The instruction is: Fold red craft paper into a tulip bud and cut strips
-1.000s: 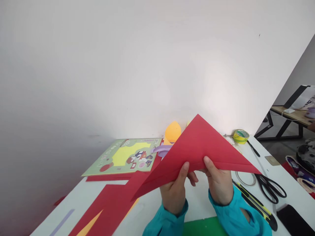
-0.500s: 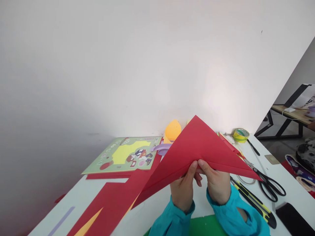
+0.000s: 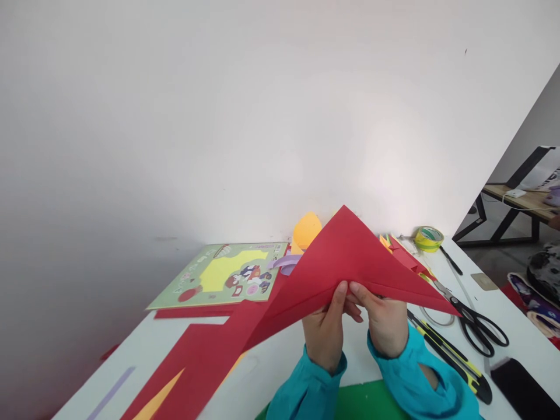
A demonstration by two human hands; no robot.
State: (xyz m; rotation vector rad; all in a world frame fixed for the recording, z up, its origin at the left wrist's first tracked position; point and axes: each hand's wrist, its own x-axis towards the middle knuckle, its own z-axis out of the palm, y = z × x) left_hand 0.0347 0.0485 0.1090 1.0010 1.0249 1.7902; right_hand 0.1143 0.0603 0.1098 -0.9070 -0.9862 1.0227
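A large red sheet of paper, folded into a triangle with its point up, is held above the table. Along its lower edge runs a narrow crease or folded strip. My left hand pinches that edge near the middle, thumb on the near face and fingers behind. Right beside it, my right hand grips the same edge, its thumb tip close to the left thumb. The paper bends where the thumbs press, so both side corners droop. Most fingers of both hands are hidden behind the sheet or behind the palms.
A green paper pad and red paper lie left on the white table. Scissors, a box cutter, a tape roll and a black phone-like object are at right. An orange paper shape stands behind.
My left hand has slid right along the lower edge until the two thumbs almost meet. The red paper now bends more at the middle and has shifted slightly left.
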